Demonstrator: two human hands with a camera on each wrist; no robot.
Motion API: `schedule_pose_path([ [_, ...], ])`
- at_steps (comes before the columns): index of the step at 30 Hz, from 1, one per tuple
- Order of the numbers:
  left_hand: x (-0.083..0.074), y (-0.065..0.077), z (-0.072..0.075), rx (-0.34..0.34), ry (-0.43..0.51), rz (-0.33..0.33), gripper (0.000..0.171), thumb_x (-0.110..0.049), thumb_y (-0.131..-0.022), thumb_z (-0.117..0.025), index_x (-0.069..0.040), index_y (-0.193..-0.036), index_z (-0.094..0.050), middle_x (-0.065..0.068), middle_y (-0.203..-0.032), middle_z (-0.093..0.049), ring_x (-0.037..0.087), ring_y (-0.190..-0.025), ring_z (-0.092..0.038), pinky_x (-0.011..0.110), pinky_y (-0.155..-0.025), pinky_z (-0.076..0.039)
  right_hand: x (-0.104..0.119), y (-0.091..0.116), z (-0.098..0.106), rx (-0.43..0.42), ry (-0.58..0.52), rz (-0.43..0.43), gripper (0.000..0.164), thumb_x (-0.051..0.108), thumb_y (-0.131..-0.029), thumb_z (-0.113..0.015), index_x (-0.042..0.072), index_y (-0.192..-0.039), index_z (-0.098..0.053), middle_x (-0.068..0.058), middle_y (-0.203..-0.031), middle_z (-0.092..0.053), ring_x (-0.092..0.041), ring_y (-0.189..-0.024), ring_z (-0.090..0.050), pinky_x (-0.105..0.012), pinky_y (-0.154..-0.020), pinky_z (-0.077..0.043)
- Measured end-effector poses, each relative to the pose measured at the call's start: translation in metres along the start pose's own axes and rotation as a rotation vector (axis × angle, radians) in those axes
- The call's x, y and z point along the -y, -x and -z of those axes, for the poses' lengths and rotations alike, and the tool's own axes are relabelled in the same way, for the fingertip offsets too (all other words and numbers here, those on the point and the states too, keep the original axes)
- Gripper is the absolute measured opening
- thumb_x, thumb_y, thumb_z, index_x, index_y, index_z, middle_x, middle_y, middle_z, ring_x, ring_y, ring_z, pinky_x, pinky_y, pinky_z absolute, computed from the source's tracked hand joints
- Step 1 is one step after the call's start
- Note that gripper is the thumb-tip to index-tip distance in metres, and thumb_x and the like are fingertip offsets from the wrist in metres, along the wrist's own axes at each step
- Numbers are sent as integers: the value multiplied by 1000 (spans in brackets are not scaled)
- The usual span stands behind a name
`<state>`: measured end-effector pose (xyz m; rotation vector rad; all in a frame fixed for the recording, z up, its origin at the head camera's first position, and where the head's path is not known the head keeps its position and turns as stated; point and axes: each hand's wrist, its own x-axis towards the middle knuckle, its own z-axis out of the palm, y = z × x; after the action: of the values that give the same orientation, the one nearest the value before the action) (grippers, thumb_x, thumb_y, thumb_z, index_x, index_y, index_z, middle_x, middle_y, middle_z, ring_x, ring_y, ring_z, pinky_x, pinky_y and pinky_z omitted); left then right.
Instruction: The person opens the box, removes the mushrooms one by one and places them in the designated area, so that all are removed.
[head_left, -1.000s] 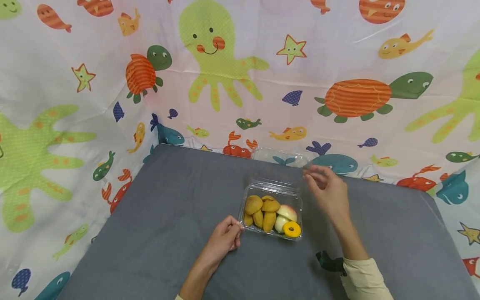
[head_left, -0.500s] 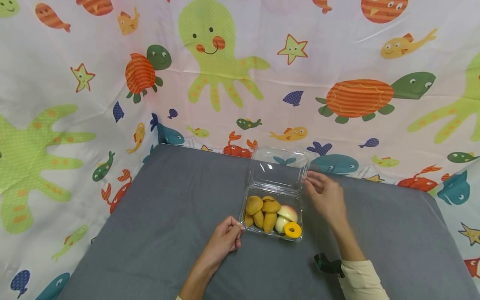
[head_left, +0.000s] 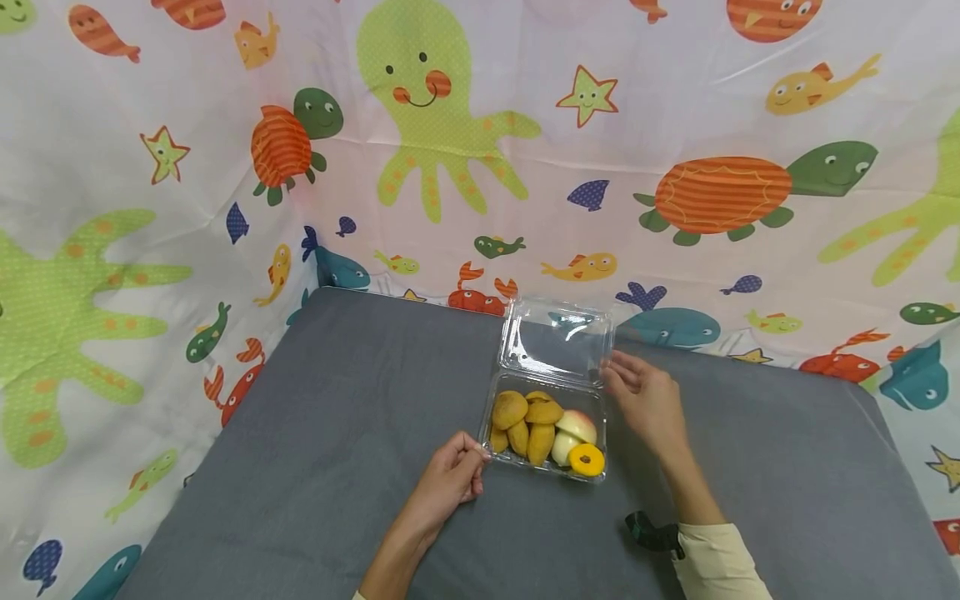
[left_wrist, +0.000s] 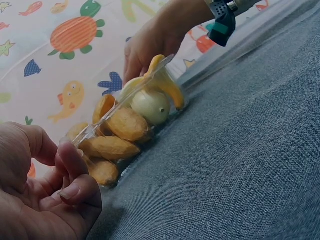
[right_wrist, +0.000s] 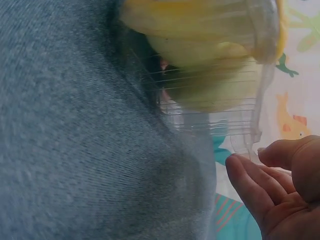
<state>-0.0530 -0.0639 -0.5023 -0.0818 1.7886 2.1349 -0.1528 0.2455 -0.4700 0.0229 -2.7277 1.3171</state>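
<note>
A clear plastic clamshell container [head_left: 546, 468] sits on the grey cloth, its transparent lid [head_left: 557, 350] raised at the back. Inside lie several brown mushroom-shaped pieces [head_left: 540, 443], a pale piece with a reddish cap [head_left: 576, 425] and a yellow ring [head_left: 587, 459]. My left hand [head_left: 448, 477] pinches the container's front left corner between thumb and fingers. At the lid's lower right edge, my right hand [head_left: 647, 404] holds the plastic; thumb and fingertips lie on either side of it in the right wrist view. The pale piece [left_wrist: 151, 107] looks round in the left wrist view.
Grey cloth [head_left: 360, 400] covers the table around the container. A white curtain [head_left: 480, 150] printed with sea animals stands close behind the lid and along the left side. On the right wrist is a dark strap with a camera [head_left: 652, 533].
The lid has come forward from leaning far back, and my right hand has moved down and slightly left with it. My left hand has stayed on the corner.
</note>
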Motion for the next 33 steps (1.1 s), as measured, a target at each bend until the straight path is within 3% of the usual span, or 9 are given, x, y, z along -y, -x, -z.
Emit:
schedule_pose_path([
  [3, 0, 0, 0, 0, 5, -1, 9, -6, -104, -53, 2, -105, -58, 1, -76, -53, 11, -64, -55, 16, -50, -34, -2, 1, -2, 1, 20, -20, 47, 24, -107, -66, -2, -147, -58, -19, -126, -73, -34, -102, -78, -42, -83, -63],
  [6, 0, 0, 0, 2, 6, 1, 9, -6, -105, -54, 2, -105, -58, 1, -77, -54, 11, -64, -55, 16, -50, -34, -4, 1, -4, 11, 18, -28, 47, 23, -108, -65, -2, -147, -57, -20, -124, -73, -34, -99, -78, -44, -81, -63],
  [15, 1, 0, 0, 0, 2, 3, 9, -7, -105, -54, 1, -106, -58, 1, -77, -54, 11, -64, -55, 17, -50, -34, -8, 2, -7, 26, 44, -63, 43, 27, -108, -64, -2, -140, -64, -20, -114, -77, -34, -99, -78, -22, -65, -58],
  [21, 1, -1, 1, -8, 7, 7, 9, -7, -104, -54, 1, -106, -58, 1, -77, -54, 11, -64, -55, 17, -50, -34, -11, 2, -8, 40, 53, -62, 44, 29, -109, -64, -2, -140, -64, -19, -112, -78, -33, -98, -79, -24, -59, -55],
  [33, 1, 0, 3, 24, 9, 10, 11, -8, -105, -54, 2, -104, -58, 1, -77, -54, 12, -64, -57, 17, -51, -37, -12, 2, -7, 61, 66, -54, 44, 32, -109, -62, -1, -140, -66, -17, -114, -78, -32, -99, -79, -25, -63, -56],
])
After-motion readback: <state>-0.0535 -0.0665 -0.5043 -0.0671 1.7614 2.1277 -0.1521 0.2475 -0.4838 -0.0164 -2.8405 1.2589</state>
